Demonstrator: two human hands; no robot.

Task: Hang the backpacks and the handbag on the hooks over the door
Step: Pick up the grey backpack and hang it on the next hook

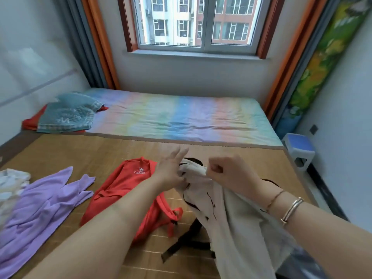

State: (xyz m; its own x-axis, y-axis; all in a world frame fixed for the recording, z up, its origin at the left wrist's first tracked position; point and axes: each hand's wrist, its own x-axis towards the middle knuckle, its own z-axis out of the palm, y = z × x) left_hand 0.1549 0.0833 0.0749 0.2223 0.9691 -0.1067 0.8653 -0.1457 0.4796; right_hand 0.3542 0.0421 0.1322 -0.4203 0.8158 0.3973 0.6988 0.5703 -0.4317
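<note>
A red backpack (122, 190) with a white logo lies flat on the bamboo mat of the bed (84, 158). To its right a cream-white bag (227, 214) with black trim and black straps is lifted off the mat. My right hand (227, 172) is closed on the top edge of that cream bag. My left hand (171, 170) touches the same top edge from the left, thumb and forefinger pinching the fabric while the other fingers spread. No door or hooks are in view.
A purple garment (40, 210) lies on the mat at left, with white cloth (12, 182) beyond it. A teal quilted item (66, 113) over red fabric sits on the pastel sheet. A blue stool (300, 150) stands by the right wall under the window.
</note>
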